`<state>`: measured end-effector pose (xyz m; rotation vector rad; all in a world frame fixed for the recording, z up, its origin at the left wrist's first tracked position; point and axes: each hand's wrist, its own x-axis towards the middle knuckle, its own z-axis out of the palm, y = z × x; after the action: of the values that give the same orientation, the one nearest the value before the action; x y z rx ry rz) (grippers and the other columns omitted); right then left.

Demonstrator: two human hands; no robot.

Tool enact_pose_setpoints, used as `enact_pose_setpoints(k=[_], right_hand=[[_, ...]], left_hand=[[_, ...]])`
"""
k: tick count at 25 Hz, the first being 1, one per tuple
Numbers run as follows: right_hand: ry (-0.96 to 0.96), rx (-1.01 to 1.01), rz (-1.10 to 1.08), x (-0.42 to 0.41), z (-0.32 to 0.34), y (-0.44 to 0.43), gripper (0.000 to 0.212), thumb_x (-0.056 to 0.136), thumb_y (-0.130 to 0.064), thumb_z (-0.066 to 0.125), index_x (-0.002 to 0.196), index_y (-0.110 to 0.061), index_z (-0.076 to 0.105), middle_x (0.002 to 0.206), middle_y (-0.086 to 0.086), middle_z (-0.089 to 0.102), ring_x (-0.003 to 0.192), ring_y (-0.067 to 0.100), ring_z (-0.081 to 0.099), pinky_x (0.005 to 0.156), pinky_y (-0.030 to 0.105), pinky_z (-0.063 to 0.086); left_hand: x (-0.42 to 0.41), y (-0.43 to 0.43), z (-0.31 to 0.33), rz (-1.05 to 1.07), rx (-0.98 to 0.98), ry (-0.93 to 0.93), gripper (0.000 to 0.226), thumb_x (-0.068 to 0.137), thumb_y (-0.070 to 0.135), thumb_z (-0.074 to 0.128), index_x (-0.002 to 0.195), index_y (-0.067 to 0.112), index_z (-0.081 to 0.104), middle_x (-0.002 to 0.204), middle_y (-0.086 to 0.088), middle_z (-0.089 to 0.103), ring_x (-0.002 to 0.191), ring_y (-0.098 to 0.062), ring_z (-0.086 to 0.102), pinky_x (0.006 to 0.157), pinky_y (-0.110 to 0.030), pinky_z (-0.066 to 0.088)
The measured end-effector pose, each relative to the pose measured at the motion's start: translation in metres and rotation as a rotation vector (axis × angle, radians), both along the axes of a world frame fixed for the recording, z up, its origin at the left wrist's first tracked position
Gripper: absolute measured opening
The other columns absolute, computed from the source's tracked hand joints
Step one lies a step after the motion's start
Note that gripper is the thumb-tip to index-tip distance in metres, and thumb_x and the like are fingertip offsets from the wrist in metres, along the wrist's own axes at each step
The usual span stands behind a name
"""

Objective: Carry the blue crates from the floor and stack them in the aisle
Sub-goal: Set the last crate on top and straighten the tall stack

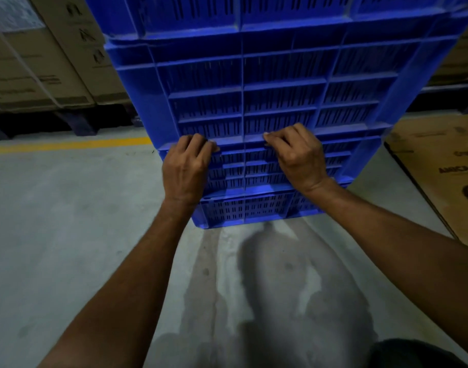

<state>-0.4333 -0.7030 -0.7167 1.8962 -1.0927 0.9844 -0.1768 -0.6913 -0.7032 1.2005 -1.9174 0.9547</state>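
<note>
A tall stack of blue slotted plastic crates [267,83] rises in front of me from the concrete floor, filling the upper middle of the head view. The lowest crate [243,211] rests on the floor. My left hand [187,168] curls its fingers over a horizontal rib of a crate low in the stack. My right hand [299,158] grips the same rib just to the right. Both forearms reach forward from the bottom of the view. The top of the stack is cut off by the frame.
Cardboard boxes [41,62] on dark pallets line the left side behind a yellow floor line [68,144]. A large brown cardboard box [440,168] stands close on the right. Grey concrete floor [68,221] with a damp stain lies below me.
</note>
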Motion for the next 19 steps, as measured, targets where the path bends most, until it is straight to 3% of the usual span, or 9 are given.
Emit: enact_pose_setpoints(k=[4, 6, 8, 11, 14, 16, 19], right_hand=[[-0.071, -0.059, -0.085, 0.013, 0.006, 0.000, 0.022, 0.098, -0.014, 0.068, 0.076, -0.009, 0.070, 0.070, 0.008, 0.058, 0.066, 0.027, 0.052, 0.061, 0.035, 0.039], [-0.122, -0.043, -0.032, 0.012, -0.006, 0.008, 0.016, 0.098, -0.014, 0.069, 0.084, -0.008, 0.073, 0.078, 0.008, 0.064, 0.073, 0.026, 0.054, 0.064, 0.036, 0.042], [-0.094, 0.021, 0.055, 0.006, -0.038, 0.023, 0.009, 0.096, -0.013, 0.071, 0.091, -0.007, 0.075, 0.090, 0.009, 0.070, 0.083, 0.026, 0.056, 0.071, 0.036, 0.045], [0.037, 0.273, 0.102, -0.005, -0.106, 0.033, 0.013, 0.097, -0.012, 0.067, 0.107, -0.005, 0.074, 0.106, 0.012, 0.070, 0.094, 0.031, 0.062, 0.078, 0.041, 0.051], [0.046, 0.463, 0.051, -0.004, -0.153, 0.025, 0.031, 0.097, -0.015, 0.067, 0.125, -0.004, 0.067, 0.120, 0.012, 0.068, 0.106, 0.031, 0.062, 0.081, 0.043, 0.052], [0.005, 0.420, 0.000, 0.004, -0.165, 0.019, 0.028, 0.096, -0.013, 0.066, 0.123, -0.004, 0.068, 0.114, 0.010, 0.070, 0.100, 0.030, 0.063, 0.079, 0.042, 0.053], [0.023, 0.242, -0.051, 0.011, -0.168, 0.011, 0.008, 0.097, -0.008, 0.066, 0.099, -0.007, 0.073, 0.087, 0.008, 0.068, 0.076, 0.029, 0.060, 0.067, 0.040, 0.048]], left_hand=[[-0.001, 0.001, 0.003, 0.045, -0.032, -0.005, 0.022, 0.102, 0.020, 0.059, 0.082, 0.014, 0.065, 0.080, -0.005, 0.061, 0.073, -0.026, 0.056, 0.058, -0.036, 0.037], [-0.006, 0.012, -0.013, 0.069, -0.023, 0.105, 0.018, 0.101, 0.018, 0.061, 0.083, 0.015, 0.064, 0.083, -0.005, 0.062, 0.074, -0.026, 0.055, 0.058, -0.036, 0.038], [-0.010, 0.028, -0.056, 0.041, 0.145, 0.116, 0.005, 0.097, 0.017, 0.064, 0.095, 0.016, 0.068, 0.096, -0.004, 0.066, 0.082, -0.026, 0.057, 0.059, -0.035, 0.042], [-0.004, 0.037, -0.127, 0.050, 0.539, 0.113, 0.026, 0.094, 0.026, 0.063, 0.118, 0.016, 0.068, 0.116, -0.004, 0.067, 0.103, -0.029, 0.061, 0.070, -0.040, 0.054], [0.006, 0.034, -0.166, 0.140, 0.558, 0.060, 0.038, 0.096, 0.024, 0.064, 0.133, 0.019, 0.061, 0.134, -0.004, 0.063, 0.116, -0.028, 0.058, 0.081, -0.038, 0.053], [0.004, 0.029, -0.172, 0.172, 0.509, 0.083, 0.039, 0.097, 0.026, 0.064, 0.135, 0.018, 0.060, 0.131, -0.003, 0.064, 0.109, -0.027, 0.060, 0.074, -0.037, 0.053], [-0.002, 0.022, -0.173, 0.205, 0.423, 0.071, 0.031, 0.093, 0.025, 0.067, 0.124, 0.018, 0.066, 0.113, -0.002, 0.067, 0.093, -0.026, 0.059, 0.065, -0.036, 0.048]])
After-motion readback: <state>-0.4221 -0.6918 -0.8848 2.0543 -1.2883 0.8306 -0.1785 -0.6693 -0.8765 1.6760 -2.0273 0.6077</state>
